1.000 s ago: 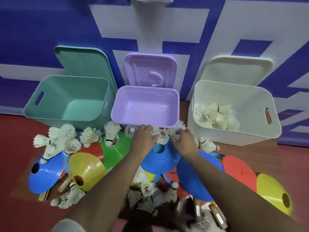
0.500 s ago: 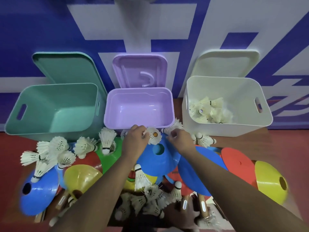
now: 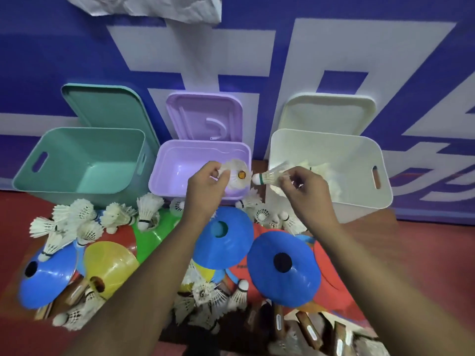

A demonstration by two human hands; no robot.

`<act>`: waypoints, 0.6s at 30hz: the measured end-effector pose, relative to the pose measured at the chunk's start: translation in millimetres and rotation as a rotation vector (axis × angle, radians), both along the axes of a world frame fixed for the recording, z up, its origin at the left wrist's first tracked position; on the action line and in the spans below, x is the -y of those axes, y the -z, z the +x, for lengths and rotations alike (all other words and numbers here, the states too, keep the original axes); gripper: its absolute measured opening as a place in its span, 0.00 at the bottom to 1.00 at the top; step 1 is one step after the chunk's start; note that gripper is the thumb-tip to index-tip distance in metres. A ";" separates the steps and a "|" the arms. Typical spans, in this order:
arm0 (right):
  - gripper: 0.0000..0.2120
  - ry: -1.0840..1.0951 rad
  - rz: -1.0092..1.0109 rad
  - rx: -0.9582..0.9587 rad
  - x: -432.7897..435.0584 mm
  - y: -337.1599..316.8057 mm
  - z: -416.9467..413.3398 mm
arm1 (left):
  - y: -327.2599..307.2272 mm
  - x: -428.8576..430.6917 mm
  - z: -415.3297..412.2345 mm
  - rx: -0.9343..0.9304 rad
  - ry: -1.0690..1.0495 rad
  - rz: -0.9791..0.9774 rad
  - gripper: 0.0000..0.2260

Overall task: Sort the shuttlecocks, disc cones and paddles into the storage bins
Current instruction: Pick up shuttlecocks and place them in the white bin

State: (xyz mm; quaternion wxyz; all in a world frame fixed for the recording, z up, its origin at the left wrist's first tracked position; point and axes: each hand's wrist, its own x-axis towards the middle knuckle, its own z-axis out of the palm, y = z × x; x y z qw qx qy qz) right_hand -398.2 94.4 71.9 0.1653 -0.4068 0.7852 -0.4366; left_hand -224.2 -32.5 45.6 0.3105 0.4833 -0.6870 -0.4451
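I've got a bird in each hand, both raised mid-frame above the heap. My left hand (image 3: 205, 186) pinches the left shuttlecock (image 3: 237, 174) by its feather skirt, fingers curled tight. Its cork faces me, over the right end of the purple bin (image 3: 177, 160). My right hand (image 3: 305, 188) pinches the right shuttlecock (image 3: 267, 178) the same way, cork pointing left, at the near left rim of the white bin (image 3: 321, 132), centre right.

I hold them by the skirts so that I can let go cleanly. The pale blur inside the white bin is probably shuttlecocks, so both belong there, I reckon.

That bin's mouth stands open, its lid leaning back behind it. My left hand has two rims to cross, while my right is nearly over. The blue disc cones (image 3: 221, 240) and the paddles (image 3: 308, 330) lie lower in frame, beneath my forearms.
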 end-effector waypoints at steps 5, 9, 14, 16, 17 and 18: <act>0.08 0.109 0.118 -0.072 -15.6 8.1 -71.0 | -17.1 -12.2 -80.6 0.055 0.144 -0.048 0.05; 0.12 0.115 0.213 -0.046 -21.3 19.1 -96.6 | -8.2 -24.0 -121.1 0.063 0.205 0.127 0.04; 0.16 0.097 0.235 -0.036 -39.3 23.4 -89.7 | 6.6 -32.8 -99.8 0.169 0.247 0.095 0.08; 0.16 0.041 0.235 -0.007 -44.3 23.8 -74.6 | 13.1 -30.7 -70.9 0.205 0.245 0.060 0.05; 0.15 0.008 0.235 0.014 -44.5 24.5 -64.8 | 16.6 -27.3 -53.4 0.228 0.226 0.036 0.05; 0.14 -0.032 0.232 0.037 -42.9 25.1 -53.3 | 20.4 -22.6 -35.0 0.245 0.193 0.018 0.05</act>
